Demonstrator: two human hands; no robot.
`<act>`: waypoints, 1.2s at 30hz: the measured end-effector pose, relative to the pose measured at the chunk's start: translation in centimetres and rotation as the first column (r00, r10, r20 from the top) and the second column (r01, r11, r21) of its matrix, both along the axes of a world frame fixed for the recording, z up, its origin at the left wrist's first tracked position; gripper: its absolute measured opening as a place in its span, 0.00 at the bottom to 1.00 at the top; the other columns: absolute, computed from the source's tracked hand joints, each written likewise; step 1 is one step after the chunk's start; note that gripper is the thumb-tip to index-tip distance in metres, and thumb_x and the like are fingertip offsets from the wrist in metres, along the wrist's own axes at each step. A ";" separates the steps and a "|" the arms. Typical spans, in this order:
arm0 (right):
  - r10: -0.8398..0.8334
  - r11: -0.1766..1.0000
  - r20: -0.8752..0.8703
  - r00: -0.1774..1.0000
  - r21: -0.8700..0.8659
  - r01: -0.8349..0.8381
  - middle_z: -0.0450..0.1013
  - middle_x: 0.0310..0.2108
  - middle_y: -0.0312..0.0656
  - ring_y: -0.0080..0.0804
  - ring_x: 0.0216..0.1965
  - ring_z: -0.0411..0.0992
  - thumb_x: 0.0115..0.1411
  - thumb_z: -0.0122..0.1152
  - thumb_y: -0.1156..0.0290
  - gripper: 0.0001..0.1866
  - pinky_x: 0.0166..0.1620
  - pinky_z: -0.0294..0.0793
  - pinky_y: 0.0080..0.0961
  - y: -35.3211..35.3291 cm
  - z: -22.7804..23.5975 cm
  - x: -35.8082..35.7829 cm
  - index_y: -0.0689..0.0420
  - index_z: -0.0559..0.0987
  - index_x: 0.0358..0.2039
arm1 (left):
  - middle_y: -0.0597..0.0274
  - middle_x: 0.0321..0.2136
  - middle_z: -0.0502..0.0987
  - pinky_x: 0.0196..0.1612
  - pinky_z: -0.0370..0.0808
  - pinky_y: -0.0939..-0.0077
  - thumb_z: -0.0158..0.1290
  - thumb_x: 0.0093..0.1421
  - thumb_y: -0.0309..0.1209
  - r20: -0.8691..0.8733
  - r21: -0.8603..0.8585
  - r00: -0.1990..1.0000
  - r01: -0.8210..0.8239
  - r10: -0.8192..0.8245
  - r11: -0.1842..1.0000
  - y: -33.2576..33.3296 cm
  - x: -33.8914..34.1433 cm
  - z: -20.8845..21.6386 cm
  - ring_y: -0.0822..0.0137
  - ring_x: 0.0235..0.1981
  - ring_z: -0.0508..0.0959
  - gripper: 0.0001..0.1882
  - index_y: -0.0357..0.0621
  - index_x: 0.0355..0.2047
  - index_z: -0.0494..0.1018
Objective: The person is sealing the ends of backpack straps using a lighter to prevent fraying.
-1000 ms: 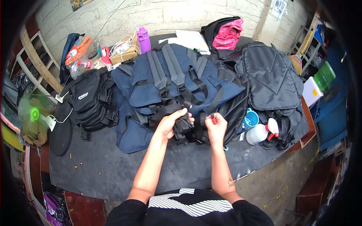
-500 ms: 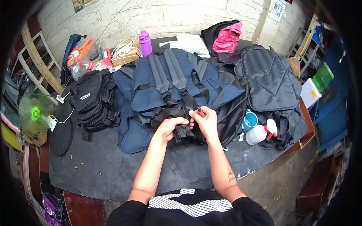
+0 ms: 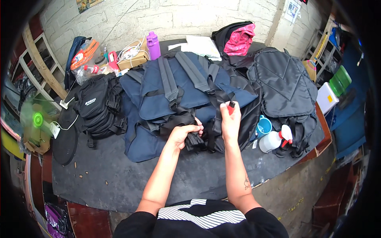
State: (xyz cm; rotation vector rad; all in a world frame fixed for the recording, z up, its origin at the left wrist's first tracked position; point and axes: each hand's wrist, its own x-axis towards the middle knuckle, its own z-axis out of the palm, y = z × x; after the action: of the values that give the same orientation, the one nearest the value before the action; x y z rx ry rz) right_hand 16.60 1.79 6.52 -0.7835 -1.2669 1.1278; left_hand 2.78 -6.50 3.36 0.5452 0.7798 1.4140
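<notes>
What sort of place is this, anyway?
Probably a small workshop for bags, though I can't be sure: navy and black bags crowd a big dark worktable, and a bare block wall stands behind it.

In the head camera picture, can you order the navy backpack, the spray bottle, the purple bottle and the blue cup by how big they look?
1. Navy backpack
2. Spray bottle
3. Purple bottle and blue cup: too alike to rank; the cup is nearer the camera.
</notes>
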 end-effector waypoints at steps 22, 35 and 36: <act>0.120 0.991 0.207 0.971 0.036 -0.130 0.66 0.20 0.31 0.12 0.20 0.62 0.49 0.56 0.77 0.06 0.25 0.62 0.13 -2.5 -7.1 1.1 0.62 0.69 0.26 | 0.62 0.25 0.76 0.33 0.72 0.80 0.54 0.48 0.25 -0.016 -0.090 0.996 -0.087 0.086 0.992 2.7 0.8 0.4 0.70 0.27 0.76 0.05 0.39 0.27 0.73; 0.106 0.992 0.220 0.970 0.044 -0.119 0.67 0.20 0.31 0.12 0.20 0.62 0.49 0.56 0.77 0.06 0.24 0.62 0.13 -2.4 -6.7 0.8 0.62 0.68 0.26 | 0.66 0.25 0.75 0.31 0.71 0.81 0.55 0.48 0.25 -0.054 -0.098 0.993 -0.113 0.108 0.989 2.9 0.5 -0.4 0.73 0.26 0.75 0.05 0.41 0.27 0.75; 0.119 0.992 0.213 0.970 0.005 -0.123 0.66 0.20 0.30 0.12 0.20 0.61 0.49 0.56 0.77 0.06 0.25 0.61 0.12 -2.4 -6.6 1.0 0.62 0.69 0.26 | 0.65 0.25 0.75 0.32 0.71 0.81 0.55 0.47 0.25 -0.094 -0.120 0.988 -0.136 0.126 0.983 2.9 0.5 -0.5 0.73 0.26 0.75 0.05 0.41 0.28 0.75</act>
State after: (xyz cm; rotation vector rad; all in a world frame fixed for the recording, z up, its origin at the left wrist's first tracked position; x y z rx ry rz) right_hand 17.63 -0.60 -0.07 -0.8389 -1.5193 1.1509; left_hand 3.31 -3.55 2.83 0.4664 0.9826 1.4578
